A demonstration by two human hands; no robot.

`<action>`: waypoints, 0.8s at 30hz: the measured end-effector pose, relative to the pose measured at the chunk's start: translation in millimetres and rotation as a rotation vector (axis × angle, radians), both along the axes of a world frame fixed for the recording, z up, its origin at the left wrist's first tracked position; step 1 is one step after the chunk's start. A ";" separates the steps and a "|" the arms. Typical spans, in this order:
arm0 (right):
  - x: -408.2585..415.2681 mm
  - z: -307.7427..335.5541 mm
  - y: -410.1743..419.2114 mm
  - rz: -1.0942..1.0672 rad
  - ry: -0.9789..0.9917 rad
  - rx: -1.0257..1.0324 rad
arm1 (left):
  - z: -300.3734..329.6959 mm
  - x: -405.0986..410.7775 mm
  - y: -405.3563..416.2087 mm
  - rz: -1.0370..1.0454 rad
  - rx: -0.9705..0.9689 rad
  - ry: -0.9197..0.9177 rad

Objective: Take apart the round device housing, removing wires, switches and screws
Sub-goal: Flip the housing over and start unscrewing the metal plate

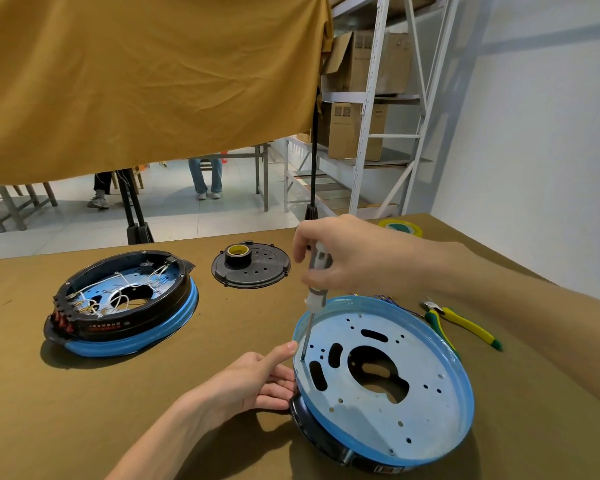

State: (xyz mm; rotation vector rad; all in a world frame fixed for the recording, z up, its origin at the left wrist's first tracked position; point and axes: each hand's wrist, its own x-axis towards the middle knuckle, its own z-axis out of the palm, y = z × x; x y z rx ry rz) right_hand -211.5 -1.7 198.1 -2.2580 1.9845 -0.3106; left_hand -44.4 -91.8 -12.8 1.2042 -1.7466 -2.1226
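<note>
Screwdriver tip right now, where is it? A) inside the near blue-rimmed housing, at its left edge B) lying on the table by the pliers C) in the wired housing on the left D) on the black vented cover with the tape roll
A: the right hand holds the screwdriver upright, tip down on the plate of the near housing by its left rim, which the left hand steadies.

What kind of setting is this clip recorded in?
Probably a workshop or storeroom set up for teardown work: metal shelving stacked with cardboard boxes, a cloth-covered table with pliers, and a hanging yellow cloth screening other work tables.
</note>
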 end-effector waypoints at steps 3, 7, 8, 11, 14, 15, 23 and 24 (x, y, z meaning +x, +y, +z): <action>-4.5 9.3 4.7 0.054 -0.123 0.155 | -0.1 -0.2 -0.7 -0.003 0.007 0.001; 1.9 -7.5 1.8 -0.085 0.288 -0.120 | -0.8 0.0 -0.9 -0.004 -0.001 -0.001; 2.1 -9.3 0.3 -0.100 0.330 -0.155 | -1.3 0.2 -1.4 -0.005 -0.005 0.000; -2.8 -0.9 -0.1 -0.005 0.066 0.002 | -1.8 0.6 -2.0 -0.010 -0.007 -0.001; -6.8 6.5 3.1 0.078 -0.066 0.146 | -1.7 -0.3 -2.1 -0.011 0.002 0.005; -5.9 4.5 3.2 0.064 -0.038 0.128 | -1.4 -0.5 -1.9 -0.014 0.002 0.005; -0.6 0.7 0.1 0.017 0.011 0.031 | -1.7 -0.3 -2.2 -0.025 -0.012 -0.002; -1.9 5.8 2.1 0.062 -0.059 0.105 | -2.4 0.1 -2.9 -0.028 -0.015 0.001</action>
